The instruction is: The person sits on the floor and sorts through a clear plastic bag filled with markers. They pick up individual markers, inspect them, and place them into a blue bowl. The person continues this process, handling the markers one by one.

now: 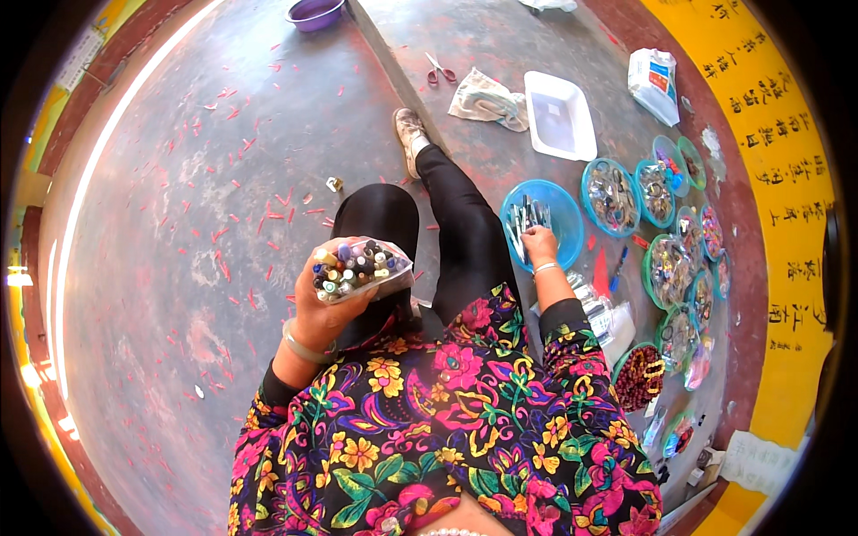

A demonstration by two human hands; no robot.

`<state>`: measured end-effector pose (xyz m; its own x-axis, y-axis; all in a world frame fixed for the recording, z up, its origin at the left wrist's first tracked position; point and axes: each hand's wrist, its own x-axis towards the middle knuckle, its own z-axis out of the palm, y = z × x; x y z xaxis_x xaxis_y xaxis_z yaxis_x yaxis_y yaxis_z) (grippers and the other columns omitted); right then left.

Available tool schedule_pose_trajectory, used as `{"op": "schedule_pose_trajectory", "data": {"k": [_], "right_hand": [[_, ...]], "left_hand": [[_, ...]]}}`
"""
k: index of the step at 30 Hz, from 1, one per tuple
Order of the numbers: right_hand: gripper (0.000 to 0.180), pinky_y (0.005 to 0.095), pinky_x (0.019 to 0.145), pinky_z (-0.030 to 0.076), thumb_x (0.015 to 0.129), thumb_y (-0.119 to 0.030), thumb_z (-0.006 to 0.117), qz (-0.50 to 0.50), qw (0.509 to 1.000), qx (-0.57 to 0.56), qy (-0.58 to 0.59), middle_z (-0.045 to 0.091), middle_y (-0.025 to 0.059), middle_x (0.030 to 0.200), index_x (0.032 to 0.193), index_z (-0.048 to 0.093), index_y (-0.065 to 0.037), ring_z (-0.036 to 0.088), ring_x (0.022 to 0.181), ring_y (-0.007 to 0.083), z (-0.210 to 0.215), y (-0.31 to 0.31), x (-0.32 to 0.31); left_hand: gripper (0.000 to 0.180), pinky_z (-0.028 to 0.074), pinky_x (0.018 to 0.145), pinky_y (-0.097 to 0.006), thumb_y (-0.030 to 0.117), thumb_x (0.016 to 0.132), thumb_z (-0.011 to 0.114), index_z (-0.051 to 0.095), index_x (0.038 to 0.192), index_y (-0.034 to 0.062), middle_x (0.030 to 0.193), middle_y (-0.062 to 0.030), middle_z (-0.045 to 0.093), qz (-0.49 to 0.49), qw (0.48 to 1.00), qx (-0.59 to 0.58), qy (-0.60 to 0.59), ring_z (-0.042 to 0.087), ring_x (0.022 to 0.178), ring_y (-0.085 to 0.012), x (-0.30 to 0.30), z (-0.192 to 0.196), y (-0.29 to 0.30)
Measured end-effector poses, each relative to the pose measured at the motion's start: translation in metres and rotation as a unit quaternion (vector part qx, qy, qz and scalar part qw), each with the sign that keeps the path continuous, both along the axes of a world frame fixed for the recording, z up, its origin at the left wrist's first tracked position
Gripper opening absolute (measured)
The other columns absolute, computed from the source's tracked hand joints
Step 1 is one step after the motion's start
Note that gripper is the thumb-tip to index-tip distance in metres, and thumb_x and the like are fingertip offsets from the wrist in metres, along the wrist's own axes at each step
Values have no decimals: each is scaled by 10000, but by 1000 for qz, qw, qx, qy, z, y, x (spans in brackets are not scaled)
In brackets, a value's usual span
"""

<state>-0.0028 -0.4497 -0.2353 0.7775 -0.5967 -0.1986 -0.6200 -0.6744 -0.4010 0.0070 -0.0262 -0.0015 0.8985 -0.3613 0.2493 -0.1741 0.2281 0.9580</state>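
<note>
My left hand [332, 299] grips a clear plastic bag [359, 268] packed with small tube-shaped items with coloured ends, held up over my black-trousered knee. My right hand [540, 245] reaches into a blue bowl [559, 207] on the floor, its fingers closed around a few small silvery pieces [527, 216] that lie in the bowl.
Several more small bowls of shiny bits [611, 196] curve along the right beside a yellow wall. A white tray [559, 116], a folded cloth [486, 100], scissors [438, 70], a plastic packet [654, 82] and a purple basin [315, 12] lie farther off. Red scraps litter the grey floor [179, 223].
</note>
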Motion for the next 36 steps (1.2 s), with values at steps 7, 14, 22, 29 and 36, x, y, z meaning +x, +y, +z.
{"op": "schedule_pose_trajectory", "data": {"k": [7,14,22,29,36], "right_hand": [[259,432,864,497,729,-186,626,-1,994,-50,99,670,234,952,919,721,-38,652,932,361,8,13,23],[285,412,735,545,685,-227,720,19,996,-25,85,686,224,869,837,708,14,683,796,344,30,7,22],[267,251,476,544,826,-62,596,-154,867,441,-172,642,97,787,1084,575,5,661,593,182,52,-10,-3],[239,209,599,551,904,-98,619,-30,845,436,-309,629,37,871,1125,601,-10,664,777,148,128,30,-24],[782,243,606,573,868,54,582,114,804,443,-380,621,107,923,1481,137,-143,681,779,208,255,109,-23]], "left_hand": [[534,470,921,-317,-64,742,705,473,1221,-19,1187,-117,570,10,1000,8,21,577,1058,-179,-2,2,-2],[548,466,924,-315,-62,739,713,472,1229,-21,1187,-117,570,23,999,24,4,575,1061,-176,-2,3,-1],[556,465,931,-318,-59,741,718,473,1237,-16,1194,-111,571,14,1000,-6,23,571,1075,-177,-1,-6,0],[539,472,938,-337,-61,754,707,487,1243,-20,1183,-107,585,1,1000,2,26,585,1071,-186,-2,5,2],[549,487,892,-288,-20,745,760,502,1229,2,1118,-67,626,-14,998,-47,27,605,1020,-131,-2,2,3]]}}
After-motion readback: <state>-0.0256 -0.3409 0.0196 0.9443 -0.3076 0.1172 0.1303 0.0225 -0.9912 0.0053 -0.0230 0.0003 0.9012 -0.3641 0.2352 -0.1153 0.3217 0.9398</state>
